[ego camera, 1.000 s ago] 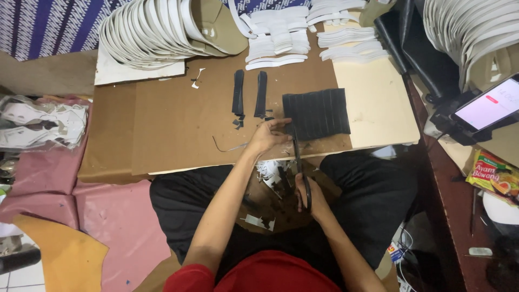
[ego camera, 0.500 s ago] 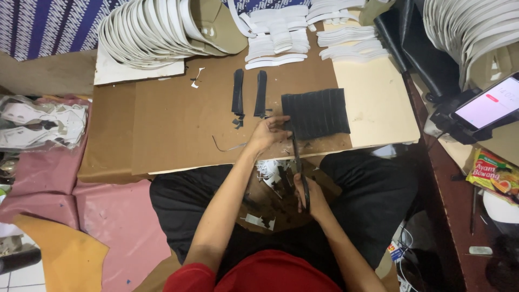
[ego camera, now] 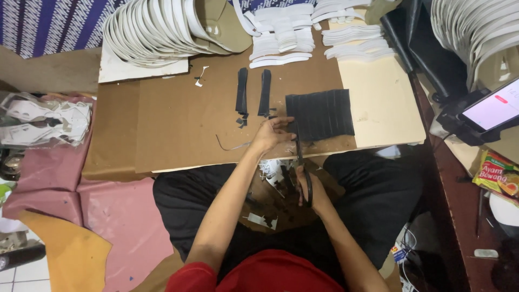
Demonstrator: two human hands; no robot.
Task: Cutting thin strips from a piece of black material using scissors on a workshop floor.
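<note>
Head view looks straight down, and I see my left hand point(ego camera: 272, 134) pinching the near left edge of a black ribbed sheet point(ego camera: 320, 114), fingers closed on it to keep the edge flat and taut. That sheet lies on the brown cardboard tabletop point(ego camera: 178, 124), its near edge close to the board's front edge, which lets the scissors point(ego camera: 303, 167) come at it from below over my lap. My right hand point(ego camera: 313, 192) is wrapped around the scissor handles, fingers closed through them; the blades point up toward the sheet's left edge, right beside my left fingers. Whether the blades are open or closed I cannot tell.

Two black strips point(ego camera: 253, 93) lie side by side just left of the sheet, set apart from it as if already cut off, with small black scraps at their near ends. White paper offcuts point(ego camera: 270, 173) sit on my lap under the board's edge, where trimmings would naturally drop.

Along the far edge, a fanned stack of white curved pieces point(ego camera: 151, 30) leans in a row, and flatter white curved strips point(ego camera: 281, 40) are piled beside it. At the right, a dark stand holds a phone point(ego camera: 492, 111) with a lit pale screen, and below it lies a rectangular snack packet point(ego camera: 494, 173), mostly yellow and red with a green band. At the left, a clear plastic bag point(ego camera: 46, 121) holds more white cutouts.
</note>
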